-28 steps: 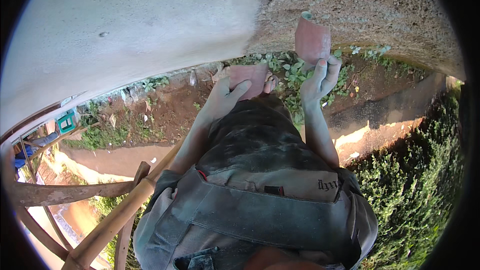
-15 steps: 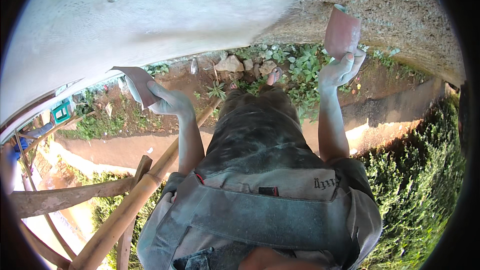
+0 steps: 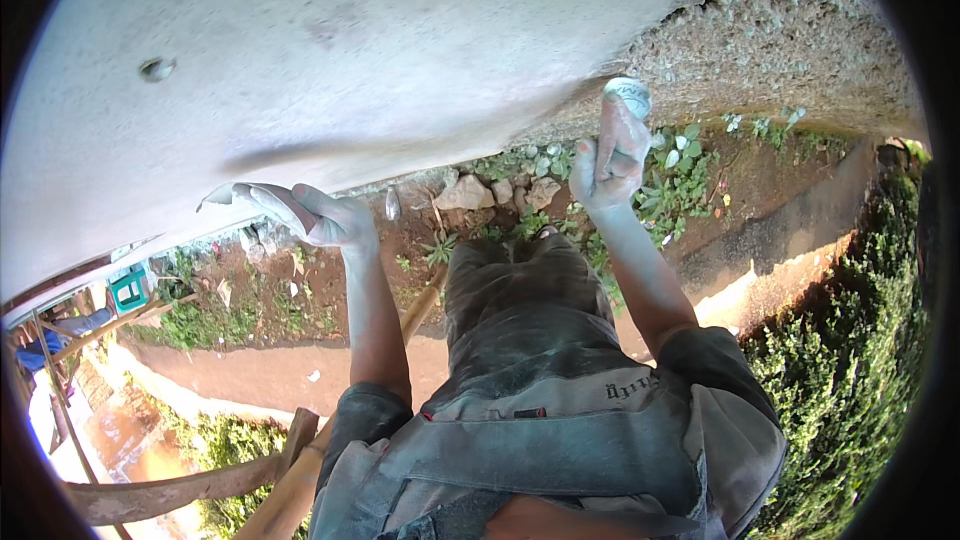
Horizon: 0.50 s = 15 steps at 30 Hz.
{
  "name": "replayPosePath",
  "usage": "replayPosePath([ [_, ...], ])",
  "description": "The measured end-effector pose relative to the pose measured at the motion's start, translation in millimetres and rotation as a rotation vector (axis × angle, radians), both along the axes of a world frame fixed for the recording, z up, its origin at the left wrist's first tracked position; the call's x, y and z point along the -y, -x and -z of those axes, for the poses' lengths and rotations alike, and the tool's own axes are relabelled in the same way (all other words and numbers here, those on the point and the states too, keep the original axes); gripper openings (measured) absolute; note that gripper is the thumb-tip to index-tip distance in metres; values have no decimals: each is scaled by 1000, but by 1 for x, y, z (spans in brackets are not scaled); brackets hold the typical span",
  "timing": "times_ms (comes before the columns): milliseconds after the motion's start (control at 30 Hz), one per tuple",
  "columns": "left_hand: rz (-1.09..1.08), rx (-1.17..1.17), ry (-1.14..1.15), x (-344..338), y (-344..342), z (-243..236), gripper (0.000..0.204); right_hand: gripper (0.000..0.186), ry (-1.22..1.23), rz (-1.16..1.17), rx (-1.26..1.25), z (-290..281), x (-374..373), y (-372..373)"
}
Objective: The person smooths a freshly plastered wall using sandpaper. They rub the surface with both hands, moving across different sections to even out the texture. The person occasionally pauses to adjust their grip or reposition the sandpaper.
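My left hand [image 3: 340,220], dusted pale, grips a bent sheet of sandpaper [image 3: 270,198] between thumb and fingers. That sheet curls toward the smooth whitish wall [image 3: 380,50]; whether it touches the wall I cannot tell. On the other side, my right hand [image 3: 607,175] is closed on a second piece of sandpaper [image 3: 628,97]. Its pale printed back faces up, beside the border where the smooth coat meets bare rough wall [image 3: 790,40]. A small dark-rimmed hole [image 3: 157,69] marks the smooth part.
A bamboo pole [image 3: 290,490] and wooden planks [image 3: 180,492] stand at my lower left. Stones [image 3: 465,193] and leafy plants [image 3: 670,180] line the foot of the wall. Bushes [image 3: 850,370] grow at right. A green plastic stool [image 3: 128,287] stands far left.
My right hand has moved left and lower, and its sandpaper has turned from brown face to pale back. The left sandpaper is curled differently. The view has shifted, showing more wall.
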State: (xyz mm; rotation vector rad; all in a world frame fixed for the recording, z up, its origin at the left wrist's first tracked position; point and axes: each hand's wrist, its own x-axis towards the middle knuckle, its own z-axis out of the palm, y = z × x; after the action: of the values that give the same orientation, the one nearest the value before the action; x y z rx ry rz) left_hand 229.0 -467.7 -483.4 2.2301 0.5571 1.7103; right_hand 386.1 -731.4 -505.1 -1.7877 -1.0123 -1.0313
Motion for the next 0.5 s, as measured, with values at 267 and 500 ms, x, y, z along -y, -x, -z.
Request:
replayPosePath([
  [267, 46, 134, -90, -27, -49, 129, 49, 21, -11, -87, 131, 94, -31, -17],
  [500, 6, 243, -445, -40, -72, 223, 47, 35, -204, 56, 432, 151, -61, -45],
])
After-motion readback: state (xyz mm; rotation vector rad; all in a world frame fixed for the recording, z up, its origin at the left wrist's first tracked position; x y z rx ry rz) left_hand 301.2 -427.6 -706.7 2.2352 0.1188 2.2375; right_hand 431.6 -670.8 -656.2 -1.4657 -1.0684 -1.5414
